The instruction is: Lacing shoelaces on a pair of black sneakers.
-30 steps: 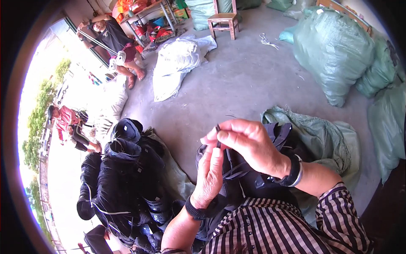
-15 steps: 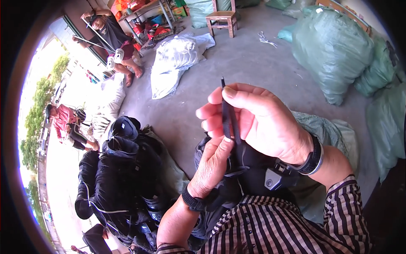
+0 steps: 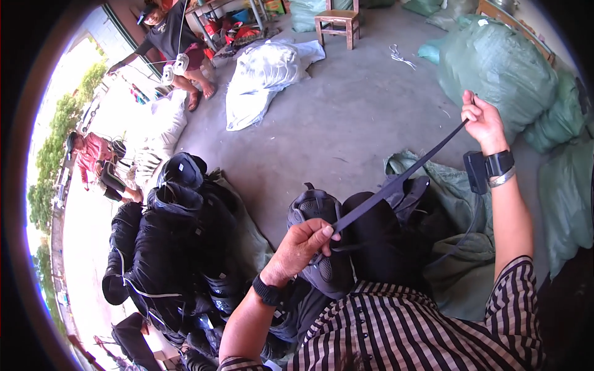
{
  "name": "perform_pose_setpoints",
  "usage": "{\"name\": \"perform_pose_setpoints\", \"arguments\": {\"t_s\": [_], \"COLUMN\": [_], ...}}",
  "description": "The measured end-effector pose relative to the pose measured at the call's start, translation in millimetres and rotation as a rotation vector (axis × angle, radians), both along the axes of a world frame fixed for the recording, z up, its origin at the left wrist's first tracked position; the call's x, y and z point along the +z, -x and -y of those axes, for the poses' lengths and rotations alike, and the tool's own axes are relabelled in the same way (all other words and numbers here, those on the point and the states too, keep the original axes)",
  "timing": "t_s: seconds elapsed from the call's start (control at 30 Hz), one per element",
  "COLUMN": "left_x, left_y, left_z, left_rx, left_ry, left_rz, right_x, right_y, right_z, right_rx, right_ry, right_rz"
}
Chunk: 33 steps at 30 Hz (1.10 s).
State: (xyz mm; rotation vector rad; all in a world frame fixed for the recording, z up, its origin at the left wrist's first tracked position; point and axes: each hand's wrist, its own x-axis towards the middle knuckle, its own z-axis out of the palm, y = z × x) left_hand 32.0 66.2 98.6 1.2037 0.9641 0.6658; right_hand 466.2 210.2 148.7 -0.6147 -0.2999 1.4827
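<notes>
The lower end of the dark strap [image 3: 402, 179] vanishes inside the left hand [image 3: 303, 247], so its attachment to the black backpack [image 3: 346, 247] below can't be made out. Left of the backpack, the heap of black bags [image 3: 167, 247] runs off the picture's lower edge.

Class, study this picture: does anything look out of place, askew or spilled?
The white sack lies slumped on the concrete floor, apart from the green sacks. Otherwise nothing stands out: both hands simply hold the dark strap taut.
</notes>
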Motion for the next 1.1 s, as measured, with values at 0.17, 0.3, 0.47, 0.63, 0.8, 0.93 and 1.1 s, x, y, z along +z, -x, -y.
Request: {"name": "perform_pose_setpoints", "arguments": {"t_s": [0.17, 0.3, 0.47, 0.63, 0.8, 0.93, 1.1], "left_x": [-3.6, -2.0, -10.1, -39.7, -51.3, -37.8, -51.3], "left_y": [-10.8, -16.8, -12.5, 29.4, 12.1, 54.2, 72.8], "left_z": [-17.4, -9.4, 3.8, 61.2, 73.8, 57.7, 49.0], "left_rx": [0.066, 0.045, 0.245, 0.518, 0.417, -0.040, 0.270], "left_ry": [-0.157, -0.176, -0.442, -0.143, -0.315, 0.160, 0.169], "left_rz": [-0.160, -0.254, -0.271, -0.460, -0.644, -0.279, -0.100], "right_x": [3.5, -44.0, -45.7, -68.3, -64.5, -59.6, -63.5], "right_y": [72.2, 193.8, 216.6, 199.0, 208.3, 213.8, 214.8], "right_z": [30.5, 72.0, 86.6, 80.4, 79.1, 86.4, 93.9], "right_rx": [-0.039, 0.486, 1.165, 1.158, 1.149, 1.279, 1.292], "right_ry": [-0.204, -0.777, -0.197, -0.081, 0.008, -0.056, -0.003], "right_rz": [0.779, 1.174, 1.136, 0.998, 0.946, 1.227, 1.269]}}
